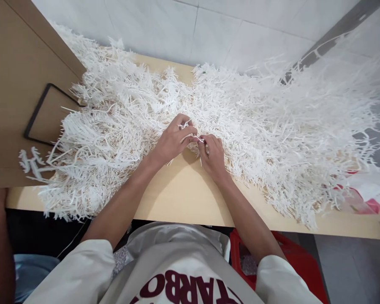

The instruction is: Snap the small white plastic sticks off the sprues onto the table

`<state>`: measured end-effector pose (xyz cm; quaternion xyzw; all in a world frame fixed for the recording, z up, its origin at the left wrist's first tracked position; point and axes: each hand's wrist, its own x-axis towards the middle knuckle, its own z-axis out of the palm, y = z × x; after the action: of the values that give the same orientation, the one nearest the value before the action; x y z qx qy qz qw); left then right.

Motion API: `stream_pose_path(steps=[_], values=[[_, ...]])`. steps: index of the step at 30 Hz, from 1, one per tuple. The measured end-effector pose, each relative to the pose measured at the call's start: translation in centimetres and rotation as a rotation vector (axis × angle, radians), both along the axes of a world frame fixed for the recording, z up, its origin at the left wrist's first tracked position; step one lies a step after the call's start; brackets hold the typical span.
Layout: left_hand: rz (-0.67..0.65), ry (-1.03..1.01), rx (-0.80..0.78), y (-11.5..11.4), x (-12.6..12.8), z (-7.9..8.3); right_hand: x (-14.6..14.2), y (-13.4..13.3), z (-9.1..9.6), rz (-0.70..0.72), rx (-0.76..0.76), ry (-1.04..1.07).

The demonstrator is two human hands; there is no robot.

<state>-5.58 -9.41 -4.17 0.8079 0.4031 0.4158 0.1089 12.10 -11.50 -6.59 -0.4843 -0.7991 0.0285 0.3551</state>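
Both my hands meet near the middle of the table, at the front edge of a large heap of white branched plastic pieces [259,122]. My left hand [176,137] has thumb and fingers pinched on a small white branched piece [199,138]. Close against it on the right, my right hand [212,154] pinches the other end of the same piece. The fingertips nearly touch, and they partly cover the piece. More white strands [114,139] lie to the left of and behind my left hand.
A brown board [28,84] with a black rectangular wire frame [38,112] stands at the left. Tiled wall [209,33] runs behind the wooden table [183,190]. A pink and white plastic bag [364,194] lies at the right end. Below are a red stool or crate [297,257] and a blue bucket [34,266].
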Motion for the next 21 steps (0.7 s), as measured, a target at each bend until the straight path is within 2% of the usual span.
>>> stream_pose_path(steps=[2, 6, 10, 13, 15, 18, 19, 21], values=[[0.018, 0.056, 0.066, 0.0, 0.1, -0.1, 0.4, 0.1, 0.1, 0.007, 0.021, -0.052], [0.008, 0.315, 0.173, 0.0, 0.2, -0.6, 0.8, 0.2, 0.3, 0.045, 0.041, -0.092], [-0.006, 0.389, 0.175, -0.5, 0.4, -0.9, 0.7, 0.3, 0.6, 0.105, 0.025, -0.038], [0.006, 0.420, 0.251, -0.7, 0.7, -1.2, 0.3, -0.3, 0.8, 0.160, -0.012, 0.024], [0.049, 0.402, 0.285, -0.5, 0.7, -1.5, -0.4, -1.2, 1.0, 0.280, -0.054, 0.038], [0.182, 0.292, 0.236, 0.3, 0.1, -1.8, -1.9, -3.0, 0.9, 0.625, -0.069, -0.066], [0.217, 0.226, 0.194, 0.5, -0.2, -1.7, -2.3, -3.4, 0.9, 0.681, -0.039, -0.107], [0.238, 0.073, 0.081, 0.6, -0.4, -1.3, -2.6, -3.8, 0.7, 0.643, 0.074, -0.085]])
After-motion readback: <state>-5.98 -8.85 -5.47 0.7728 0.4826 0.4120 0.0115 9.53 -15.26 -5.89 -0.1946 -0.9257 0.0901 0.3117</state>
